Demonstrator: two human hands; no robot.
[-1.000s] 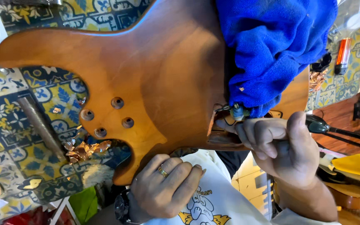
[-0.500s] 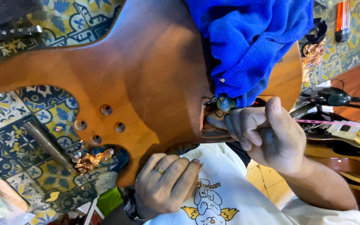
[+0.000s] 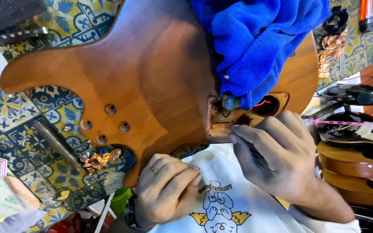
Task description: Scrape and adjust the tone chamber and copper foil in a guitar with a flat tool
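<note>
The right hand (image 3: 281, 159) has its grip pressed together, the fingertips (image 3: 234, 134) bunched at the edge of the open cavity (image 3: 242, 118) in the back of the guitar body (image 3: 152, 82); it seems to pinch something thin there, but I cannot tell what. The left hand (image 3: 165, 190) is curled, fingers folded in, and rests against the lower edge of the body at about 6 o'clock, with a ring on one finger.

The guitar body lies flat, back side up, on the tiled desk (image 3: 18, 112). I judge it solid wood: heavy, stiff, with a smooth finish that may slip. The best hold is probably on its edges or horns, not near the cavity, where small wires and a round part (image 3: 229, 102) look fragile.

A blue towel (image 3: 260, 39), soft and light, lies on the body at 12 o'clock of the cavity. At 9 o'clock of the left hand, crumpled copper foil (image 3: 98, 159) lies beside a metal rod (image 3: 59, 144).
</note>
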